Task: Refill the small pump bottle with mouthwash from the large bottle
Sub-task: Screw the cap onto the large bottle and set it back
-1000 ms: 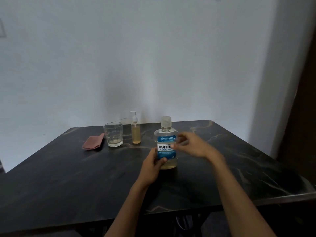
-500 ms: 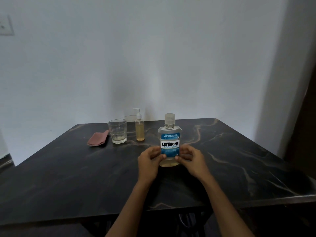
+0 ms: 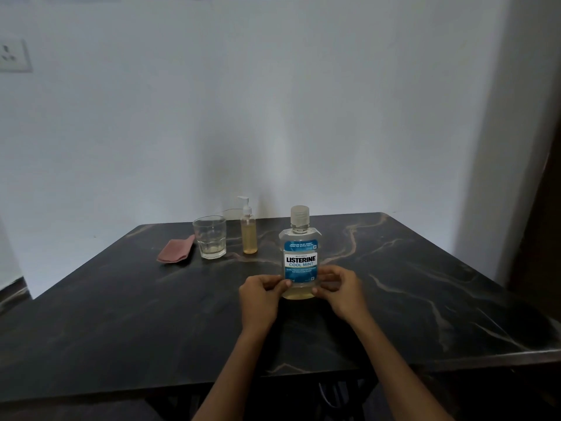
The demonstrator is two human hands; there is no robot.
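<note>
Clear plastic, the large mouthwash bottle point(image 3: 300, 256) stands upright at mid-bench, cap point(image 3: 300, 214) on, low on liquid. Your left hand point(image 3: 261, 294) and right hand point(image 3: 339, 291) curl around its base from either side. Steady it with one hand and twist the cap off with the other. The small pump bottle point(image 3: 249, 235) waits far left, beside a glass tumbler point(image 3: 210, 237) and pink cloth point(image 3: 175, 253).

A clear drinking glass point(image 3: 209, 237) stands upright left of centre on the dark veined worktop point(image 3: 425, 284). A folded pink cloth point(image 3: 175, 253) lies just left of it. A wall socket point(image 3: 13, 55) sits upper left.
</note>
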